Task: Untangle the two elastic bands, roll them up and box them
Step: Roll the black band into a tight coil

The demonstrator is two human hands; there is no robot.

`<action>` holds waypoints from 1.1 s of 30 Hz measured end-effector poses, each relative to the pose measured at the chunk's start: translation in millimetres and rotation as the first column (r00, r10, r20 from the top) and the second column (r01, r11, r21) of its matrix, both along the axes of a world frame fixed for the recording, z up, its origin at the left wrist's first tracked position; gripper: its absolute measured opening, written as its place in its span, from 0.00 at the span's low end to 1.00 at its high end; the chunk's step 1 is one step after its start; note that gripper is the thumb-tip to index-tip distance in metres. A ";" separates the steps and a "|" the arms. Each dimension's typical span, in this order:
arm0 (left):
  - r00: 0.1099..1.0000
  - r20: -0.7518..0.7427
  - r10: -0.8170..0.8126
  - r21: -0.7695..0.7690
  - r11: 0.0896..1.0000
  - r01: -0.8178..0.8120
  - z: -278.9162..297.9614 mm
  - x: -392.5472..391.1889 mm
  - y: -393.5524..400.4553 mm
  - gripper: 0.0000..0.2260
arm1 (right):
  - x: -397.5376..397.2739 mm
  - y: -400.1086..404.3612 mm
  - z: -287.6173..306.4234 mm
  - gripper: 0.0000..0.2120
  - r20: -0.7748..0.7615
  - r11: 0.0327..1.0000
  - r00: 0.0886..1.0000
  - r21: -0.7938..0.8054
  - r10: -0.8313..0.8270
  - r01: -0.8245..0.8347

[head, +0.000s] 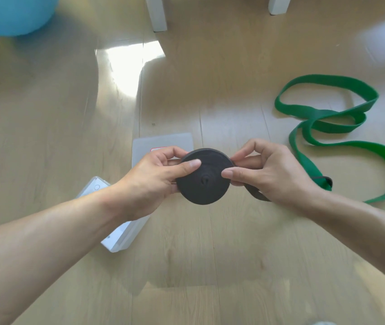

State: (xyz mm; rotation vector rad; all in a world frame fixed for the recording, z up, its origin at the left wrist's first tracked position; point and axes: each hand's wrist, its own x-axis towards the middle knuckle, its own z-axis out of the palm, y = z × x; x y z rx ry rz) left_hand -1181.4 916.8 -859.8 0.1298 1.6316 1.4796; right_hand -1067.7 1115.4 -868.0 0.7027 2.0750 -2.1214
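A black elastic band [204, 181] is wound into a flat disc-shaped roll that I hold above the floor. My left hand [154, 177] pinches its left edge, thumb on the face. My right hand [266, 171] grips the right edge, and a short loose tail of the black band hangs below that hand. A green elastic band [341, 127] lies unrolled in loose loops on the floor to the right. A clear plastic box [125, 235] sits on the floor under my left wrist, partly hidden, with its flat lid [163, 143] just behind my hands.
Light wooden floor [186, 266] all around. Two white furniture legs [157, 14] stand at the top. A blue ball [13, 12] is at the top left corner. A bright sun patch falls on the floor behind the lid.
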 end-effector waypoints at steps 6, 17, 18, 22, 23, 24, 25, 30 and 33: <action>0.984 0.131 0.120 0.099 0.986 -0.134 -0.4 1.7 7.6 0.04 | 0.9 -9.8 -3.0 0.11 -0.074 0.985 0.988 -0.115 -0.139 0.129; 0.639 -0.397 -0.659 -0.603 0.712 0.360 7.7 2.6 15.3 0.08 | -4.4 -8.2 10.3 0.13 -0.025 0.576 0.865 0.756 0.500 -0.312; 0.680 -0.394 -0.618 -0.561 0.748 0.355 7.7 2.9 15.3 0.06 | -3.7 -8.0 9.3 0.12 -0.048 0.588 0.866 0.753 0.497 -0.296; 0.868 -0.299 -0.396 -0.387 0.882 0.269 7.9 1.1 9.5 0.03 | 0.7 1.9 1.7 0.10 -0.192 0.852 0.945 0.505 0.265 -0.137; 0.896 -0.281 -0.343 -0.352 0.906 0.237 8.3 0.9 8.3 0.04 | 1.0 5.6 -0.4 0.10 -0.226 0.897 0.952 0.432 0.209 -0.094; 0.917 -0.268 -0.296 -0.317 0.926 0.206 8.3 0.5 7.4 0.05 | 0.7 9.4 -2.0 0.09 -0.255 0.927 0.952 0.368 0.168 -0.065; 0.935 -0.252 -0.249 -0.279 0.944 0.176 8.8 0.6 7.4 0.07 | 0.6 12.9 -2.9 0.09 -0.277 0.944 0.950 0.327 0.143 -0.047; 0.967 -0.232 -0.109 -0.193 0.979 0.064 7.4 5.4 10.9 0.07 | -0.2 17.8 -3.9 0.09 -0.336 0.938 0.938 0.345 0.085 0.039; 0.920 -0.327 -0.215 -0.274 0.954 0.125 11.7 8.8 15.0 0.04 | -0.4 16.2 -1.5 0.09 -0.341 0.864 0.923 0.503 0.180 0.018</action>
